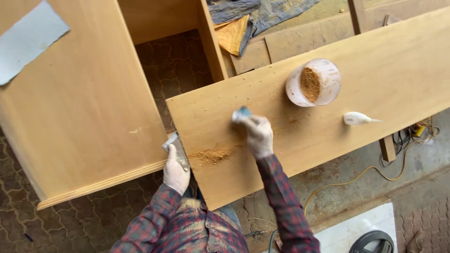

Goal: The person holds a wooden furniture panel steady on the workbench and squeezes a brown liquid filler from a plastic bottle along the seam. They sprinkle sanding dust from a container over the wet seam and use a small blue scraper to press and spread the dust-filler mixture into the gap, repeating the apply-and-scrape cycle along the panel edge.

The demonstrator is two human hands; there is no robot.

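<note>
My right hand [258, 136], in a pale glove, presses a small blue-grey pad [242, 113] onto a long wooden board [356, 65]; the pad is blurred. A patch of orange sawdust [212, 155] lies on the board just left of that hand. My left hand [176, 172], also gloved, rests at the board's near left edge and grips a folded grey sheet [174, 146]. Both sleeves are red plaid.
A clear plastic cup [313, 82] with sawdust in it stands on the board, with a small white squeeze bottle [357, 118] lying near it. A wooden cabinet [79, 103] with a grey sheet [29, 37] on top stands left. Rags [243, 18], yellow cable [370, 169] and paving lie around.
</note>
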